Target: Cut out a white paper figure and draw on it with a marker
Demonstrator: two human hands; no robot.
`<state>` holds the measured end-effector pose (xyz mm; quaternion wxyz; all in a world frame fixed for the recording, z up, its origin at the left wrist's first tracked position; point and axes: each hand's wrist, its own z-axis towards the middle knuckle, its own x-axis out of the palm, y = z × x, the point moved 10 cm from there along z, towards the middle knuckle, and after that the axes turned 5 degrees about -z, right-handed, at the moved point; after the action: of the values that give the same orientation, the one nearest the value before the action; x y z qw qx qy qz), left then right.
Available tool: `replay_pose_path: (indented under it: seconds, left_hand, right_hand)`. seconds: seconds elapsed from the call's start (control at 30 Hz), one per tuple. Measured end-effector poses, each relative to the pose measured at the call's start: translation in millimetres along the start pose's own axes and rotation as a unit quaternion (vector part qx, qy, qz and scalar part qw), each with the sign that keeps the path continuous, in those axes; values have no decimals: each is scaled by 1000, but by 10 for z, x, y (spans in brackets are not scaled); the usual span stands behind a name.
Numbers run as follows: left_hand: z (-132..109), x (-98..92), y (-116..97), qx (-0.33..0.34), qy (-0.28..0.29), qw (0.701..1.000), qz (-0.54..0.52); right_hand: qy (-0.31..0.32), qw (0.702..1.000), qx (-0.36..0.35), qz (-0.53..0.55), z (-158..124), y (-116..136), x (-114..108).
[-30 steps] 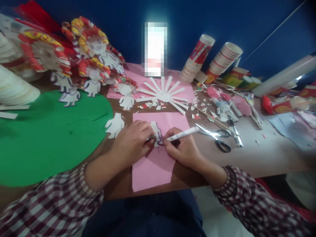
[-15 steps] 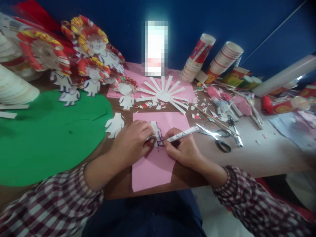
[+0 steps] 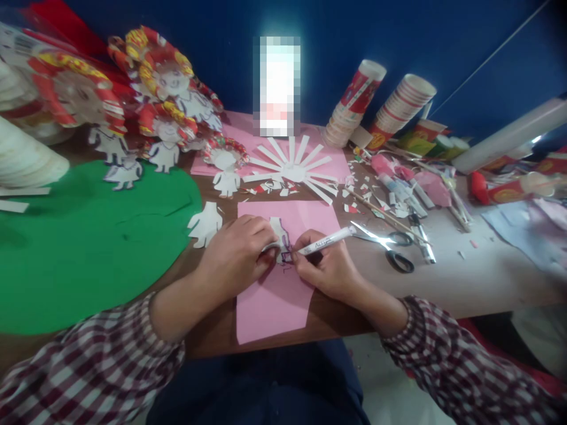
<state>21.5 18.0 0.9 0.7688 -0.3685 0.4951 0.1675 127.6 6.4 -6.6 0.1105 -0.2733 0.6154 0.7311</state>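
Note:
Pinched in my right hand (image 3: 330, 262) is a white acrylic marker (image 3: 325, 241), its tip at the right edge of a small white paper cutout (image 3: 278, 230). Dark purple lines run along that edge. My left hand (image 3: 241, 248) presses the cutout from the left, fingers closed on its side and hiding part of it. Beneath both lies a pink paper sheet (image 3: 270, 313) with a few stray dark marks. Just left of my left hand rests another plain white body-shaped cutout (image 3: 206, 224).
Black-handled scissors (image 3: 390, 242) and a thin stick (image 3: 385, 215) lie at right. Behind are a white strip fan (image 3: 293, 171), paper scraps and stacked paper cups (image 3: 405, 106). Decorated paper figures (image 3: 166, 141) and a green round sheet (image 3: 97, 254) occupy the left. A bright blurred screen (image 3: 277, 85) stands behind.
Both hands, the marker and the cutout stay practically in place. The view has shifted very slightly; no other difference is plain.

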Motion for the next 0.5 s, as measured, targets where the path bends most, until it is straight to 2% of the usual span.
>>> replay_pose_path:
  seconds: [0.5]
  left_hand:
    - [-3, -17, -5, 2, -10, 1000, -2]
  right_hand:
    - [-2, 1000, 24, 9, -1, -23, -2]
